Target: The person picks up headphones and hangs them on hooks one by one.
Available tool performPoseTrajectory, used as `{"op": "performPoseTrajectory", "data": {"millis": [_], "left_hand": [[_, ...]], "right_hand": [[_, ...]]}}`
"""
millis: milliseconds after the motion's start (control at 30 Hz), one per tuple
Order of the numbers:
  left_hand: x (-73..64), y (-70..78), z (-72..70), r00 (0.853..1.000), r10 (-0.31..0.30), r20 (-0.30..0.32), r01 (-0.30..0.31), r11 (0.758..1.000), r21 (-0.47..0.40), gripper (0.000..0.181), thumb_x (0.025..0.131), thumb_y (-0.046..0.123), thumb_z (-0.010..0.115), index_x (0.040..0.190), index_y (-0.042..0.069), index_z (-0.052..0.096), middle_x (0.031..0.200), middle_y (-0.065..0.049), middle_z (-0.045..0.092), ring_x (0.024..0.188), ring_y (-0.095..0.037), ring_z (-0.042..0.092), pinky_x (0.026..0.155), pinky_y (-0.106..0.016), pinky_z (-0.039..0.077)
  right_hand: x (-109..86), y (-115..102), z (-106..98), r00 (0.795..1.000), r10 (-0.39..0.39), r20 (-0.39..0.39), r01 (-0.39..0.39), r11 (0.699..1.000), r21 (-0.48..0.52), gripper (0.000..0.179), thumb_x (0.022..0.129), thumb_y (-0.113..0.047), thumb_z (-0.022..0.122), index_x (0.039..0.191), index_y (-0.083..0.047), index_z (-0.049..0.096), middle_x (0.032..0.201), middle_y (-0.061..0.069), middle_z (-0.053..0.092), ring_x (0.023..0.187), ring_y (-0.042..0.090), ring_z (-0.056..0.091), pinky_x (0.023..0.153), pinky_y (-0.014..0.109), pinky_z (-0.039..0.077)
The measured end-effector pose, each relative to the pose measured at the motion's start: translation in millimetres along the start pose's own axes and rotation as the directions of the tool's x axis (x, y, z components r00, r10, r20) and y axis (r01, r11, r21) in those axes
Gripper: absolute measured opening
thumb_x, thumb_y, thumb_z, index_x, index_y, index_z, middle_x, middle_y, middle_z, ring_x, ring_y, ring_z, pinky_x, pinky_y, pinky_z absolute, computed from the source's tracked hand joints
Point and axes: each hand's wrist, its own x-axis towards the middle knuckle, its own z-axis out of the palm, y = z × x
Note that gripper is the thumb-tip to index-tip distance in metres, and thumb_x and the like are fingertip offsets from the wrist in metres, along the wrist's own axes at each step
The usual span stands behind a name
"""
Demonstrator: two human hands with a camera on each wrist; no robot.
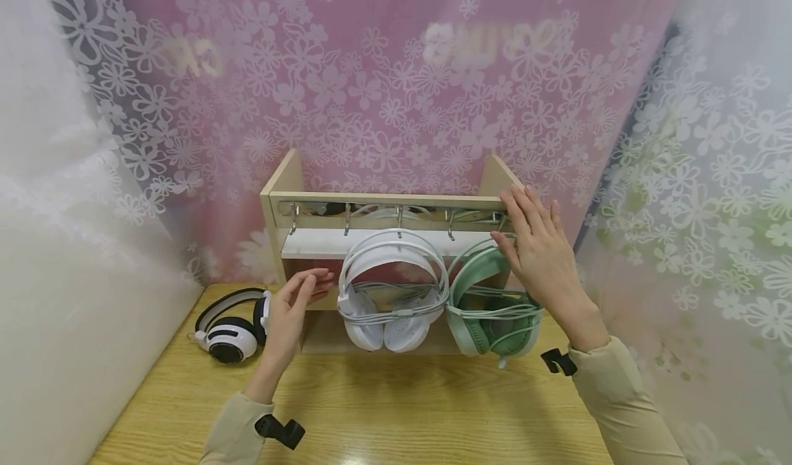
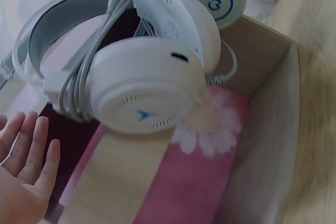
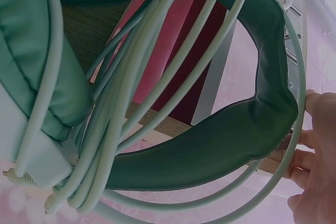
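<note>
White headset (image 1: 405,333): hangs by its headband at the middle hook, earcups down and side by side, grey cable bundled across them. Green headset (image 1: 485,268): hangs just beside it, right end, somewhat tilted; pale green cable looped around it. Rack (image 1: 371,197): wooden, upright, metal hooks along the front.

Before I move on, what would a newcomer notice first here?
The white over-ear headphones hanging mid-row on the pale wooden rack would likely draw the eye first. Mint-green padded headphones hang beside them, near the right hand. Black-and-white headphones lie at left on the yellowish wooden table.
</note>
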Motion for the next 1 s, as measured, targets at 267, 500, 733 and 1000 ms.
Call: {"op": "performPoseTrajectory", "data": {"millis": [267, 500, 733, 1000], "left_hand": [[-17.3, -9.1, -29.3, 0.997, -0.051, -0.057, 0.054, 0.997, 0.056, 0.035, 0.108, 0.019, 0.050, 0.125, -0.008, 0.064, 0.113, -0.023, 0.070, 0.095, -0.018, 0.072, 0.089, -0.030, 0.058], [-23.8, -11.2, -52.4, 0.995, -0.009, -0.096, 0.019, 0.994, 0.108, 0.034, 0.109, 0.016, 0.047, 0.125, -0.008, 0.064, 0.112, -0.024, 0.069, 0.095, -0.017, 0.072, 0.087, -0.027, 0.058], [-23.6, -8.3, -72.0, 0.988, -0.019, -0.152, 0.044, 0.985, 0.164, 0.035, 0.109, 0.018, 0.048, 0.125, -0.008, 0.063, 0.110, -0.013, 0.072, 0.094, -0.013, 0.072, 0.086, -0.022, 0.057], [-19.1, -10.1, -94.5, 0.963, -0.025, -0.267, 0.077, 0.979, 0.187, 0.034, 0.108, 0.018, 0.050, 0.122, -0.010, 0.065, 0.104, -0.005, 0.075, 0.091, -0.014, 0.072, 0.085, -0.022, 0.057]], "right_hand": [[0.7, -2, -1, 1.000, -0.005, 0.004, 0.005, 1.000, 0.005, 0.065, 0.106, -0.036, 0.053, 0.160, -0.007, 0.030, 0.163, 0.017, 0.031, 0.155, 0.030, 0.017, 0.125, 0.054, 0.004], [1.1, -2, -1, 1.000, -0.007, 0.002, 0.007, 1.000, 0.003, 0.065, 0.108, -0.043, 0.046, 0.159, -0.007, 0.031, 0.163, 0.018, 0.031, 0.155, 0.031, 0.018, 0.125, 0.054, 0.004], [1.1, -1, 0, 1.000, -0.011, 0.003, 0.011, 1.000, 0.001, 0.065, 0.107, -0.042, 0.048, 0.159, -0.007, 0.030, 0.163, 0.017, 0.031, 0.155, 0.030, 0.017, 0.125, 0.054, 0.004], [1.1, -1, -1, 1.000, -0.010, -0.005, 0.010, 1.000, 0.003, 0.065, 0.108, -0.043, 0.046, 0.159, -0.006, 0.031, 0.163, 0.018, 0.031, 0.155, 0.030, 0.018, 0.125, 0.054, 0.004]]}}
